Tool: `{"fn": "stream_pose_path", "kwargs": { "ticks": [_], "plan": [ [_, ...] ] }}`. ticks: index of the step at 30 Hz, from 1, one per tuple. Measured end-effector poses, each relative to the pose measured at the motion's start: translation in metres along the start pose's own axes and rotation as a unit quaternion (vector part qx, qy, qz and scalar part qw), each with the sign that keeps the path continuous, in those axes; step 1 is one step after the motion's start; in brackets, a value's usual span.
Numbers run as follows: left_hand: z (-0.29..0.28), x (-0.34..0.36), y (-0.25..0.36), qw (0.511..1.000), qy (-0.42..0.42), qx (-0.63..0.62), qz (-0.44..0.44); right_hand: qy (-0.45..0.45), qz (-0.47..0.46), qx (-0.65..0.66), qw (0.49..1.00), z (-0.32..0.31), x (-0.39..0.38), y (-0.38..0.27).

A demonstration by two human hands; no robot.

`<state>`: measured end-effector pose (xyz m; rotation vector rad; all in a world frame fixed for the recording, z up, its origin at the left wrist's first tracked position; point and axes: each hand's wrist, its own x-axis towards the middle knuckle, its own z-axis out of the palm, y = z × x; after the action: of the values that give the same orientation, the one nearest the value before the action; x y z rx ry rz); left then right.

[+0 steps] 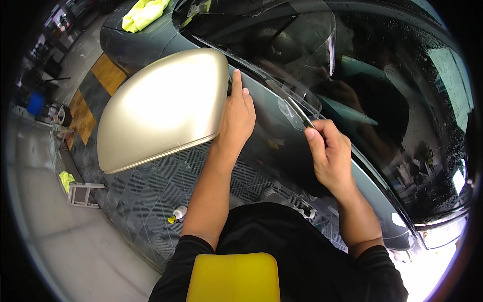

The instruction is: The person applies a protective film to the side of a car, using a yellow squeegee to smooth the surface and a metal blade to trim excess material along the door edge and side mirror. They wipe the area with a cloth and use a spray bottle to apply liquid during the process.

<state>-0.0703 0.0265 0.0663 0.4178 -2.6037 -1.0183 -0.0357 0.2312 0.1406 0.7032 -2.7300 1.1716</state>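
My right hand (332,153) pinches a slim, pen-like metal tool (301,111) between thumb and fingers; it looks like a craft knife, though its exact kind is unclear. The tool's tip points up and left, at the lower edge of the dark car window (372,95). Close by, a loose piece of clear film (302,95) hangs along the window edge over the grey-blue door (266,108). My left hand (236,116) is beside the champagne-coloured side mirror (163,110), fingers stretched upward and nothing visible in them; its thumb is hidden.
A yellow-green cloth (145,15) lies on the car's front. Bottles (177,214) stand or lie on the tiled floor (146,201). At the left are a small step stool (84,195) and a pale wall. A yellow panel (234,277) is at my chest.
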Motion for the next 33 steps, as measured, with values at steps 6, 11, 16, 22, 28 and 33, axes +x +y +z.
{"fn": "stream_pose_path", "kwargs": {
  "ticks": [6,11,16,22,28,33],
  "plan": [
    [0.019,0.004,-0.019,0.987,0.110,0.098,0.062,0.058,-0.150,-0.129,0.978,0.033,0.029,0.011],
    [-0.006,0.008,0.008,0.998,0.009,0.025,-0.052,0.032,-0.149,-0.228,0.962,0.048,0.037,0.005],
    [-0.006,0.011,0.013,0.997,-0.016,0.017,-0.080,0.005,-0.166,-0.211,0.963,0.049,0.046,0.004],
    [-0.008,0.008,0.017,0.996,-0.018,0.010,-0.083,-0.005,-0.170,-0.210,0.963,0.061,0.059,0.005],
    [-0.004,0.009,0.011,0.998,0.002,0.032,-0.050,0.012,-0.197,-0.219,0.956,0.068,0.062,0.009],
    [-0.002,0.009,0.011,0.998,-0.011,0.029,-0.061,0.028,-0.206,-0.231,0.950,0.070,0.062,0.010]
  ]
}}
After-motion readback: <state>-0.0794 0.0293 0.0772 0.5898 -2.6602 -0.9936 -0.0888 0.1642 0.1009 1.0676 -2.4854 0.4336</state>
